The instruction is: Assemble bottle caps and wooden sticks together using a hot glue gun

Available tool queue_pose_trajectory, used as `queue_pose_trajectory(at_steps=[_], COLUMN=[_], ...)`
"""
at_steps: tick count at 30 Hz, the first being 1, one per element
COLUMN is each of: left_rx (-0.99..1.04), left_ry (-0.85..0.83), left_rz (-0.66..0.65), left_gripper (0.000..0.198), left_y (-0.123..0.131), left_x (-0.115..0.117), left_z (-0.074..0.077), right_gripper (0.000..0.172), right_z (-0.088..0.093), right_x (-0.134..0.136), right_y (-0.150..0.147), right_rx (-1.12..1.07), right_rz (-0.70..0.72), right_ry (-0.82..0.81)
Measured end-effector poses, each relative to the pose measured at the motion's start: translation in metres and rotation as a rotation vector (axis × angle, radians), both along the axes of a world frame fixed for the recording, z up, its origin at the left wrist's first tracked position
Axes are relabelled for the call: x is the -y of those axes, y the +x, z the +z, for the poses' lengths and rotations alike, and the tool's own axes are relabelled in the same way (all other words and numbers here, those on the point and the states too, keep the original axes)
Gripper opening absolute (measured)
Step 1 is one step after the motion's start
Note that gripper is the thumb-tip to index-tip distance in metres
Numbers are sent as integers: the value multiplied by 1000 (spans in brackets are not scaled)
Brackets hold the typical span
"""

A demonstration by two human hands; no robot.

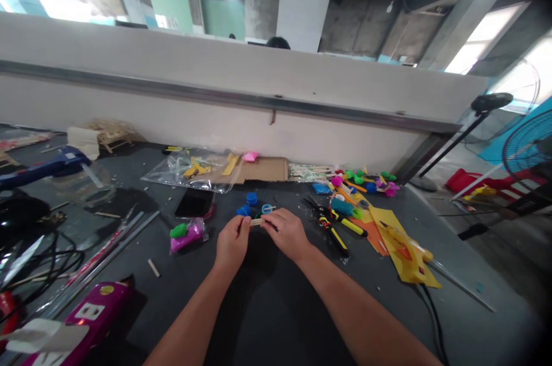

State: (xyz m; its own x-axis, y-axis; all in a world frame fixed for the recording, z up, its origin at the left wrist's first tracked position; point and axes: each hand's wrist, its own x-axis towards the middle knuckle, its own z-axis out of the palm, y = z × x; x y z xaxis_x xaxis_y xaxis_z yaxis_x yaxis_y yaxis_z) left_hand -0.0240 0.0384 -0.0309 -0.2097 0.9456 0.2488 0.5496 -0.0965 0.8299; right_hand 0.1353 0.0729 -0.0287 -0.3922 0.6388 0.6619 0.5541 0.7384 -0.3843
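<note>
My left hand (233,242) and my right hand (287,234) pinch a short wooden stick (256,222) between them, above the dark grey table (276,303). Most of the stick is hidden by my fingers. Just beyond my hands lie several blue bottle caps (252,199) and a small blue-rimmed ring (267,208). A plastic bag of green and pink modelling clay (187,238) lies left of my left hand. Black-and-yellow-handled scissors (328,229) lie right of my right hand.
A black smartphone (195,203) lies near a clear plastic bag (190,172) and cardboard (263,169) against a low wall (215,90). Craft pieces and yellow foam (401,251) cover the right side. Metal rods (103,257), black cables (47,262) and a purple box (95,314) lie left.
</note>
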Motion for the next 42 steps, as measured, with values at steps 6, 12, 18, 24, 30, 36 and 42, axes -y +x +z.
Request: queue_pose_trajectory(at_steps=[6, 12, 18, 24, 30, 36, 42], left_rx=[-2, 99, 198, 221, -29, -63, -29], left_ry=[-2, -10, -9, 73, 232, 236, 202], left_rz=[-13, -5, -14, -50, -124, -66, -60], left_gripper=[34, 33, 35, 32, 20, 19, 20], left_y=[1, 4, 3, -3, -5, -5, -5], left_x=[1, 4, 2, -3, 0, 2, 6], left_z=[3, 7, 8, 3, 6, 6, 7], right_gripper=[18, 19, 18, 16, 18, 19, 19], right_z=[0, 1, 2, 6, 5, 0, 1], right_x=[0, 0, 0, 0, 0, -1, 0], right_y=[-2, -4, -1, 3, 4, 3, 2], right_rx=[13, 18, -28, -52, -32, -40, -33], right_rz=[-10, 0, 0, -34, -28, -17, -5], right_ry=[32, 28, -2, -41, -40, -21, -21])
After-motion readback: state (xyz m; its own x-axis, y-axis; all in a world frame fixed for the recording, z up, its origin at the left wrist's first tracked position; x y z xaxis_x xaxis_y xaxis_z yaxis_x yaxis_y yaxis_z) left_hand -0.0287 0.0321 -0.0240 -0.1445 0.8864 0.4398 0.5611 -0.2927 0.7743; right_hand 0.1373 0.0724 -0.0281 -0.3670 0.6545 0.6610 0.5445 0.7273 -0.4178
